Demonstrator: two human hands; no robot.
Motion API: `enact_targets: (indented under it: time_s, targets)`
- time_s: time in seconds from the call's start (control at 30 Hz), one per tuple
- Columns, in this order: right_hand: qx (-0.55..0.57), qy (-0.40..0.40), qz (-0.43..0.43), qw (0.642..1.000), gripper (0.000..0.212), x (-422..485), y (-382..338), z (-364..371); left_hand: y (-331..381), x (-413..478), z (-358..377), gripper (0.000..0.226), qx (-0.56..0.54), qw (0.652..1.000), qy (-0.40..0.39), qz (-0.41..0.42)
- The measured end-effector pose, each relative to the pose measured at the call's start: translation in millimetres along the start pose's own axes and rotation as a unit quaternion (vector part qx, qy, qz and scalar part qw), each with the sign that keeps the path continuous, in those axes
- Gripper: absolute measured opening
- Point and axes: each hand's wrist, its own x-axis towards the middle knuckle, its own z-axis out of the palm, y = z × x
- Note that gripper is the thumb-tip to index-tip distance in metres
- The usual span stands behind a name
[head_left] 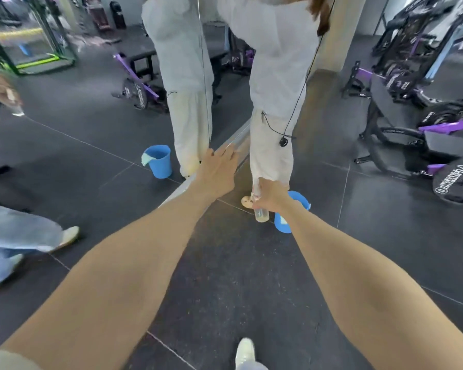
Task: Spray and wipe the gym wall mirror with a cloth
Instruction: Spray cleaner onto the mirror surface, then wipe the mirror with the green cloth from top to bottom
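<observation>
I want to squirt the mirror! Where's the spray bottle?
In the head view the spray bottle is just right of centre, gripped by the right hand, beside the blue bucket.

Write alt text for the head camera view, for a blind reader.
The right hand grips a spray bottle beside a blue bucket on the floor, while the open left hand reaches toward the wall mirror. A person in white stands close by.

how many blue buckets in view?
2: one blue bucket on the floor behind the right hand, partly hidden; a second bucket left of the left hand, cloth over its rim, probably the first one's reflection in the mirror.
</observation>
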Motion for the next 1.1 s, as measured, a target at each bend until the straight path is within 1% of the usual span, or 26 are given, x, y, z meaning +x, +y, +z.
enact_targets:
  time_s: [0.07, 0.17, 0.23, 0.3, 0.33, 0.43, 0.53, 0.57, 0.6, 0.67, 0.7, 0.77, 0.8, 0.83, 0.87, 0.93, 0.97, 1.0, 1.03, 1.1]
  targets:
    - [0.006, -0.032, -0.017, 0.999, 0.028, 40, 19, -5, 3, 43, 21, 0.035, -0.016, 1.000, -0.008, -0.012]
    - [0.022, -0.047, -0.046, 0.998, 0.030, 103, 45, -6, 3, 106, 48, 0.039, -0.034, 0.998, -0.008, -0.052]
    - [0.028, -0.061, -0.065, 0.996, 0.033, 144, 68, -7, 8, 147, 65, 0.042, -0.037, 0.997, -0.031, -0.066]
    - [0.036, -0.070, -0.084, 0.993, 0.037, 177, 90, -9, 13, 185, 81, 0.040, -0.014, 0.997, -0.043, -0.061]
    - [0.035, -0.074, -0.094, 0.992, 0.036, 192, 101, -9, 16, 200, 89, 0.037, -0.004, 0.997, -0.046, -0.061]
    - [0.035, -0.096, -0.125, 0.987, 0.030, 237, 133, -7, 28, 239, 110, 0.036, -0.015, 0.992, -0.057, -0.109]
    - [0.029, -0.120, -0.164, 0.979, 0.038, 286, 169, -1, 57, 273, 133, 0.038, 0.017, 0.985, -0.084, -0.150]
    - [0.029, -0.129, -0.180, 0.975, 0.038, 302, 182, 0, 69, 282, 144, 0.039, 0.022, 0.980, -0.097, -0.171]
    - [0.025, -0.130, -0.196, 0.972, 0.032, 310, 189, 3, 76, 287, 150, 0.039, 0.019, 0.977, -0.106, -0.185]
    - [-0.006, -0.148, -0.266, 0.952, 0.018, 336, 219, 8, 106, 300, 173, 0.042, 0.025, 0.959, -0.123, -0.253]
    - [-0.010, -0.160, -0.288, 0.944, 0.019, 344, 232, 11, 118, 303, 183, 0.043, 0.020, 0.950, -0.126, -0.284]
    - [-0.001, -0.184, -0.339, 0.922, 0.029, 358, 269, 21, 153, 314, 202, 0.046, 0.009, 0.929, -0.128, -0.347]
    - [0.005, -0.193, -0.356, 0.914, 0.023, 366, 289, 26, 172, 322, 213, 0.046, 0.002, 0.920, -0.122, -0.373]
    - [0.002, -0.196, -0.369, 0.908, 0.012, 371, 305, 32, 188, 327, 221, 0.045, -0.007, 0.912, -0.119, -0.392]
    - [-0.011, -0.199, -0.375, 0.905, 0.021, 377, 319, 40, 203, 331, 230, 0.044, -0.016, 0.904, -0.120, -0.410]
    - [-0.032, -0.224, -0.383, 0.895, 0.049, 386, 348, 60, 235, 341, 253, 0.044, -0.033, 0.887, -0.128, -0.443]
    - [-0.039, -0.236, -0.390, 0.889, 0.056, 393, 363, 74, 249, 346, 269, 0.044, -0.031, 0.881, -0.128, -0.455]
    - [-0.042, -0.246, -0.398, 0.883, 0.058, 399, 375, 90, 259, 350, 284, 0.044, -0.024, 0.877, -0.136, -0.460]
    - [-0.042, -0.254, -0.397, 0.881, 0.054, 406, 385, 104, 267, 353, 300, 0.043, -0.019, 0.874, -0.145, -0.463]
    - [-0.043, -0.257, -0.406, 0.876, 0.038, 425, 409, 144, 285, 358, 344, 0.045, -0.006, 0.869, -0.167, -0.465]
